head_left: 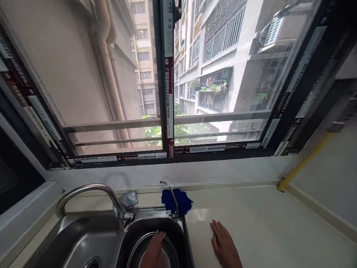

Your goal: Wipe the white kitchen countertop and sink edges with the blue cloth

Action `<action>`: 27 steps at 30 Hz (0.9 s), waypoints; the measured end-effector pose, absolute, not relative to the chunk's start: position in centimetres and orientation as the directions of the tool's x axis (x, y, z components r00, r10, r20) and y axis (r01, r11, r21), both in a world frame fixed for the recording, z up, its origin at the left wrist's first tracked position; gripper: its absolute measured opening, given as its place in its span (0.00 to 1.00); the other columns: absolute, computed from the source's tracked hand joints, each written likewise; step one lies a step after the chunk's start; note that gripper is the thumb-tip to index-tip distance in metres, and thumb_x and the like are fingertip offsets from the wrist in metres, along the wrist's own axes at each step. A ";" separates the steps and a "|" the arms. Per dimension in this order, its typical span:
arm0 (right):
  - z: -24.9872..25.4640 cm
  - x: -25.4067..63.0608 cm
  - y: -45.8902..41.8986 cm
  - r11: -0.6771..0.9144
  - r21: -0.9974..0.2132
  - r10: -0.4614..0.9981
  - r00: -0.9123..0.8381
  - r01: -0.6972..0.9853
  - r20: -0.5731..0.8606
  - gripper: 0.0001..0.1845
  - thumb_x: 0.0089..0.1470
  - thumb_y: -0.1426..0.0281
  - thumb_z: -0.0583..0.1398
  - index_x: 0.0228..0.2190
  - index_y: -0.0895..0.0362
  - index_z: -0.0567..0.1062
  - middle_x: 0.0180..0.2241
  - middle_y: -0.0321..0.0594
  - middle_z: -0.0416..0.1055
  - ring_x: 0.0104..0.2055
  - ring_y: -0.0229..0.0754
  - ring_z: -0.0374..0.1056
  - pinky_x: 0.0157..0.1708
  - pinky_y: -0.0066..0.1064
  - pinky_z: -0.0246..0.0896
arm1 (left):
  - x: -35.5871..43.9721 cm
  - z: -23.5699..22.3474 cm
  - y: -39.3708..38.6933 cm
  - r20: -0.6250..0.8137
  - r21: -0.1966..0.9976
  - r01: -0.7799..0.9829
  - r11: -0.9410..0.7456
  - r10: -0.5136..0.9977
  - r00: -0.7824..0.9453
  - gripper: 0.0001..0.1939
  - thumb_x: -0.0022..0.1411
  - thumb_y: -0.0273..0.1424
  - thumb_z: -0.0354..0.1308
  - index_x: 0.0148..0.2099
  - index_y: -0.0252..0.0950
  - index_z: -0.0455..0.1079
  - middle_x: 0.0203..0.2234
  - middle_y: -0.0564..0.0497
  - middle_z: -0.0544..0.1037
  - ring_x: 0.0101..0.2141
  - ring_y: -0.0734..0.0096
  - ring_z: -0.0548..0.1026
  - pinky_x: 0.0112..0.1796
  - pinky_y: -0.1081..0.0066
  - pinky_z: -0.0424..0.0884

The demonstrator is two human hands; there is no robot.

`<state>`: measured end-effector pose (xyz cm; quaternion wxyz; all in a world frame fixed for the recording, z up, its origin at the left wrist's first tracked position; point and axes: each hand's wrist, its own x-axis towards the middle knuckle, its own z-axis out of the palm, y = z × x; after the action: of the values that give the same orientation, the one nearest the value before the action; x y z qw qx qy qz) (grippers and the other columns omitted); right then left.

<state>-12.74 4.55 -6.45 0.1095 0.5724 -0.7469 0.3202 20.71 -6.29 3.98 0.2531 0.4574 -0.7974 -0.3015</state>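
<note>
Left hand (154,248) grasping the strainer basket (167,257) rim inside the sink (92,238), right hand (223,243) released flat on the worktop (267,227); basket not lifted out yet.

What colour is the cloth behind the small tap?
Dark blue cloth, seen best in the head view, lying by the sink.

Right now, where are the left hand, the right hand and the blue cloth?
left hand (154,250), head view, back of the hand.
right hand (223,242), head view, back of the hand.
blue cloth (182,203), head view, its right half.
</note>
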 end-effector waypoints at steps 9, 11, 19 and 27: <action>-5.1 -12.7 5.3 0.195 -0.360 -0.822 -0.352 -0.912 0.448 0.28 0.66 0.63 0.49 0.65 0.47 0.56 0.66 0.41 0.61 0.68 0.52 0.54 0.62 0.52 0.62 | 9.2 6.0 -20.8 0.124 0.801 -0.415 0.430 -0.799 -0.589 0.26 0.68 0.39 0.38 0.61 0.36 0.64 0.61 0.43 0.73 0.61 0.64 0.70 0.65 0.59 0.65; -5.1 -12.9 5.3 0.197 -0.349 -0.828 -0.346 -0.916 0.442 0.28 0.66 0.63 0.50 0.65 0.47 0.56 0.65 0.42 0.61 0.68 0.54 0.55 0.61 0.53 0.64 | 7.5 5.1 -22.5 0.123 0.793 -0.405 0.454 -0.772 -0.624 0.25 0.68 0.38 0.40 0.62 0.36 0.63 0.60 0.42 0.73 0.60 0.64 0.70 0.64 0.60 0.66; -5.2 -13.3 5.9 0.167 -0.271 -0.824 -0.285 -0.948 0.490 0.29 0.66 0.63 0.51 0.66 0.48 0.55 0.64 0.44 0.64 0.65 0.55 0.60 0.56 0.53 0.68 | 4.9 3.3 -23.2 0.131 0.637 -0.534 0.557 -0.760 -0.636 0.24 0.67 0.43 0.45 0.62 0.47 0.65 0.58 0.44 0.73 0.60 0.46 0.66 0.60 0.39 0.63; -5.4 -13.7 6.2 0.111 -0.289 -0.825 -0.250 -0.951 0.507 0.28 0.66 0.61 0.51 0.65 0.49 0.58 0.62 0.46 0.65 0.64 0.56 0.62 0.55 0.54 0.69 | 9.4 4.1 -23.5 0.101 0.482 -0.682 0.550 -0.808 -0.580 0.26 0.63 0.47 0.54 0.61 0.47 0.64 0.61 0.47 0.70 0.62 0.51 0.63 0.61 0.47 0.64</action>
<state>-13.69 6.18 -5.39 0.1102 0.6022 -0.7371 0.2861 9.41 -23.52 4.13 0.1577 0.4300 -0.8661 -0.2001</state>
